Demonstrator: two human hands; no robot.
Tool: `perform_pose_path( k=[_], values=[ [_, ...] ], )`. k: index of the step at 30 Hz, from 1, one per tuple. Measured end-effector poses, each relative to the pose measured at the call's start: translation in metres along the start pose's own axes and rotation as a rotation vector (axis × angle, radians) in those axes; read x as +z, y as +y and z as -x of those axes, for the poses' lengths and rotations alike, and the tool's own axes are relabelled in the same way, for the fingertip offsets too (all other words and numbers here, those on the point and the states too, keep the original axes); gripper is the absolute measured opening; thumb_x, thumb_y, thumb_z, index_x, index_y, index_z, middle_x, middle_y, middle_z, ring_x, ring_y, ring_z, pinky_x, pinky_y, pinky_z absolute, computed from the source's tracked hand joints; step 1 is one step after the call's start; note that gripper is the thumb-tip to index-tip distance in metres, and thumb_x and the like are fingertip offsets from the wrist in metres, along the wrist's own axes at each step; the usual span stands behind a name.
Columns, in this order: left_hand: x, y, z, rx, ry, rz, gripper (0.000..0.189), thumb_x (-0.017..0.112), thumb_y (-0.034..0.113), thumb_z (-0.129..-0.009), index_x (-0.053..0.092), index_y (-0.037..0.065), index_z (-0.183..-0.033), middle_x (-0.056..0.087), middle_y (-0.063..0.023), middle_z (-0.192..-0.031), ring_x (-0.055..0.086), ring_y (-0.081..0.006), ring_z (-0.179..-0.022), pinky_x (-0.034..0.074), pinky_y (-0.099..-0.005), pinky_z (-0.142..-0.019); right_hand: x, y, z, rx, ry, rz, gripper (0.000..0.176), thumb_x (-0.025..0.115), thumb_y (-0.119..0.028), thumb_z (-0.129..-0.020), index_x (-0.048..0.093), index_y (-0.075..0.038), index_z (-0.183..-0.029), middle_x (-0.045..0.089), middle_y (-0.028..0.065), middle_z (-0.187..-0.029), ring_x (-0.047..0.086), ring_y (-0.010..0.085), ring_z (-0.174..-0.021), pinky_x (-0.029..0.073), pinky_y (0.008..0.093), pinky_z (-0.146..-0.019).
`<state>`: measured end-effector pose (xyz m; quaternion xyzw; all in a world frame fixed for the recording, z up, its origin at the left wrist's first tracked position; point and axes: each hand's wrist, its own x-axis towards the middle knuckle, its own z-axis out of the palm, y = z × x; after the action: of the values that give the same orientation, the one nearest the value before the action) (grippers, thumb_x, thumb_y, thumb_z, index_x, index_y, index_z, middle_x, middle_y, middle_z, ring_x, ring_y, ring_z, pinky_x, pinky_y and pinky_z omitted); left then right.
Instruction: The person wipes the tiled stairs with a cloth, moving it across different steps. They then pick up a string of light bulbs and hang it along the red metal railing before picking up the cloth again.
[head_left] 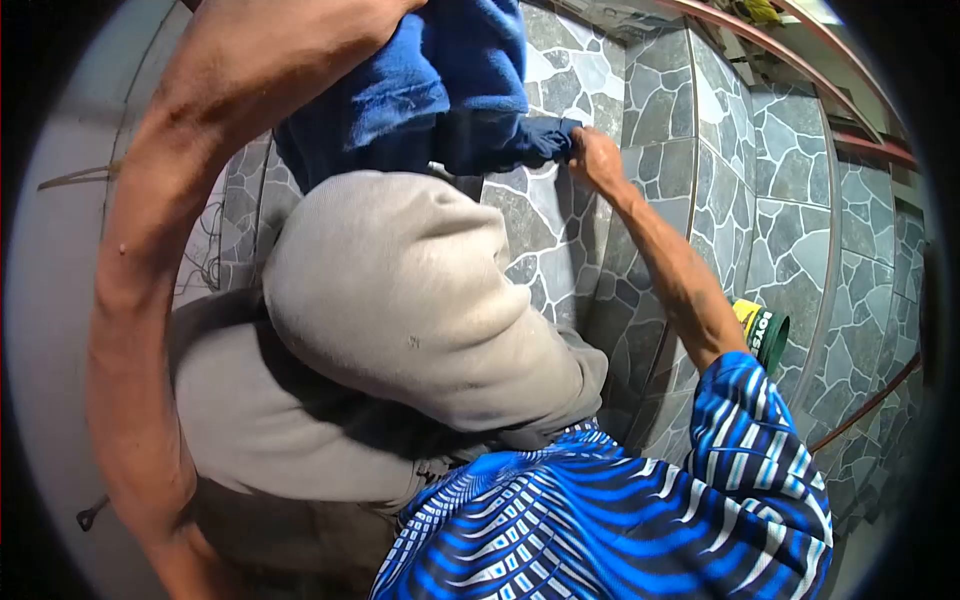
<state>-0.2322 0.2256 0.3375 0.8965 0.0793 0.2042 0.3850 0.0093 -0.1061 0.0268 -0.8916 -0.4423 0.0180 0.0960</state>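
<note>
My right hand point(595, 158) is closed on the end of a dark blue cloth point(540, 140), which is bunched and stretched out to the left. That end joins a larger fuzzy blue cloth point(400, 90) at the top, just beyond my bent knee in grey trousers point(390, 290). My left arm curves up the left side and across the top, over part of the blue cloth. The left hand lies outside the frame.
Grey stone-patterned tiles point(660, 170) cover surfaces at the centre and right. A green bucket point(770, 340) with a yellow label stands beyond my right arm. Reddish curved bars point(760, 40) cross the upper right. A pale surface point(60, 250) lies at the left.
</note>
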Motion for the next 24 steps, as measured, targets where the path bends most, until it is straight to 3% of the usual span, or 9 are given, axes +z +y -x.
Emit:
perform_pose_path(
  k=[4, 7, 11, 14, 16, 18, 21, 22, 24],
  values=[
    [-0.018, 0.006, 0.0, -0.06, -0.108, 0.173, 0.037, 0.058, 0.009, -0.079, 0.067, -0.008, -0.109, 0.073, -0.0196, -0.096, 0.07, -0.0221, -0.09, 0.053, -0.0305, -0.082, -0.011, -0.009, 0.002, -0.023, -0.028, -0.043, 0.013, 0.064, -0.005, -0.073, 0.061, -0.001, -0.085, 0.06, 0.0222, -0.083, 0.06, 0.0439, -0.08, 0.048, 0.0505, -0.071],
    [-0.02, -0.011, -0.007, 0.045, -0.173, 0.208, 0.037, 0.056, 0.009, -0.079, 0.067, -0.009, -0.109, 0.073, -0.0196, -0.092, 0.069, -0.0225, -0.084, 0.053, -0.0304, -0.078, -0.013, -0.009, 0.002, -0.013, -0.062, -0.121, 0.009, 0.062, -0.005, -0.075, 0.06, 0.0, -0.081, 0.06, 0.0223, -0.082, 0.06, 0.0435, -0.08, 0.047, 0.0502, -0.07],
    [0.012, -0.014, 0.006, 0.243, 0.045, -0.151, 0.038, 0.055, 0.011, -0.079, 0.067, -0.01, -0.109, 0.072, -0.0202, -0.086, 0.068, -0.0234, -0.075, 0.054, -0.0318, -0.072, 0.009, -0.039, 0.043, -0.189, -0.004, -0.234, 0.013, 0.062, -0.004, -0.075, 0.054, 0.0, -0.084, 0.054, 0.0208, -0.076, 0.058, 0.0429, -0.076, 0.046, 0.0485, -0.068],
    [-0.011, 0.002, -0.007, -0.007, -0.139, -0.141, 0.039, 0.056, 0.011, -0.078, 0.067, -0.01, -0.108, 0.072, -0.0224, -0.086, 0.068, -0.0251, -0.074, 0.054, -0.0336, -0.072, -0.006, -0.061, 0.053, -0.111, -0.145, -0.274, 0.016, 0.063, -0.003, -0.074, 0.051, -0.001, -0.085, 0.053, 0.0201, -0.078, 0.055, 0.0424, -0.073, 0.045, 0.0476, -0.066],
    [-0.013, -0.006, -0.013, -0.011, -0.215, -0.022, 0.04, 0.056, 0.011, -0.077, 0.068, -0.01, -0.108, 0.072, -0.0238, -0.086, 0.068, -0.0261, -0.075, 0.055, -0.0346, -0.072, -0.006, -0.031, 0.019, -0.062, -0.092, -0.158, 0.016, 0.063, -0.003, -0.073, 0.051, -0.001, -0.084, 0.053, 0.0201, -0.081, 0.055, 0.0424, -0.074, 0.045, 0.0469, -0.065],
    [-0.002, -0.026, -0.008, 0.184, -0.134, 0.038, 0.04, 0.056, 0.011, -0.076, 0.068, -0.01, -0.107, 0.071, -0.0244, -0.085, 0.068, -0.0263, -0.074, 0.055, -0.0353, -0.072, -0.005, -0.021, 0.008, 0.0, -0.08, -0.092, 0.018, 0.064, -0.003, -0.073, 0.052, -0.002, -0.086, 0.054, 0.0206, -0.085, 0.057, 0.0434, -0.079, 0.045, 0.0454, -0.067],
    [-0.009, -0.022, 0.001, 0.293, -0.095, 0.059, 0.039, 0.055, 0.01, -0.075, 0.068, -0.01, -0.105, 0.071, -0.0241, -0.082, 0.068, -0.0256, -0.072, 0.054, -0.0359, -0.071, 0.027, -0.02, 0.046, -0.268, 0.057, -0.176, 0.021, 0.068, -0.009, -0.078, 0.056, -0.004, -0.094, 0.058, 0.0222, -0.095, 0.059, 0.0424, -0.087, 0.048, 0.0487, -0.075],
    [-0.01, -0.022, 0.004, 0.324, -0.049, 0.046, 0.038, 0.055, 0.01, -0.075, 0.069, -0.01, -0.104, 0.071, -0.0237, -0.081, 0.067, -0.0252, -0.071, 0.054, -0.036, -0.07, 0.002, -0.06, 0.052, -0.024, -0.32, -0.086, 0.025, 0.069, -0.009, -0.078, 0.058, -0.005, -0.1, 0.06, 0.0238, -0.101, 0.06, 0.0423, -0.094, 0.049, 0.0475, -0.081],
    [-0.001, -0.026, 0.007, 0.352, 0.016, 0.042, 0.037, 0.054, 0.01, -0.074, 0.069, -0.01, -0.102, 0.07, -0.0229, -0.079, 0.067, -0.0248, -0.068, 0.054, -0.0365, -0.069, 0.003, -0.043, 0.046, -0.101, -0.198, -0.098, 0.026, 0.069, -0.008, -0.076, 0.059, -0.005, -0.1, 0.061, 0.0235, -0.099, 0.061, 0.0424, -0.094, 0.05, 0.0481, -0.08]
  ],
)
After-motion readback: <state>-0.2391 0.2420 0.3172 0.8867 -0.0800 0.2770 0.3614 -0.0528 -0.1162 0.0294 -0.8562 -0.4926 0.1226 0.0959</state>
